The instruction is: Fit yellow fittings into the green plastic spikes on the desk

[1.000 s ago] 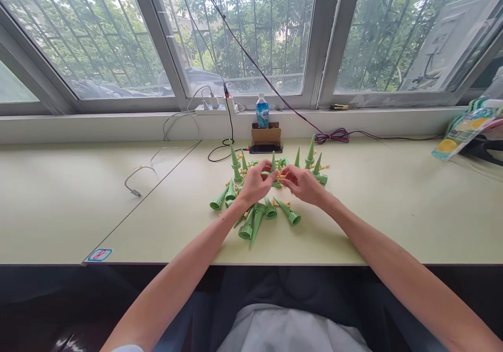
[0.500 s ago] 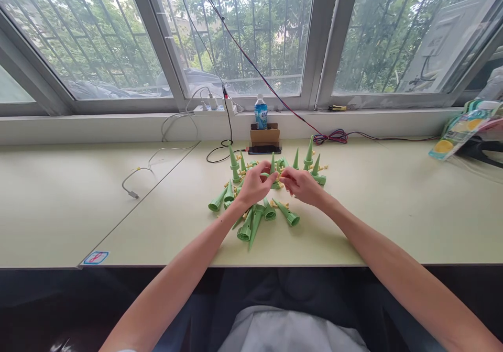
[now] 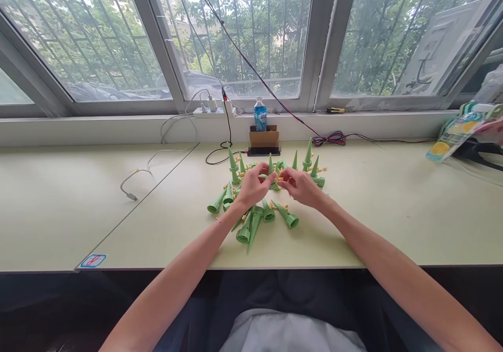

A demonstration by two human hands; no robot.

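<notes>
My left hand (image 3: 254, 185) is closed around a green plastic watering spike (image 3: 271, 187), partly hidden by the fingers. Close by on its right, my right hand (image 3: 300, 185) pinches a small yellow valve piece (image 3: 280, 179) against the side of that spike. Whether the valve sits in the spike's hole cannot be made out. Around both hands lie several more green spikes, some upright like the tall spike (image 3: 308, 155), others on their sides like the spike (image 3: 286, 216) in front. Small yellow valves (image 3: 322, 169) are scattered among them.
A phone (image 3: 264, 152) leans by a brown cardboard box (image 3: 264, 138) at the back, with a blue-labelled bottle (image 3: 260, 115) behind. A white cable (image 3: 131, 196) lies left. Bundled red-black wire (image 3: 334, 138) runs along the wall; a plastic package (image 3: 442, 150) is far right.
My right hand has moved very slightly, its fingers now nearer the spike in my left hand. The view has shifted a little; the other spikes lie as before.
</notes>
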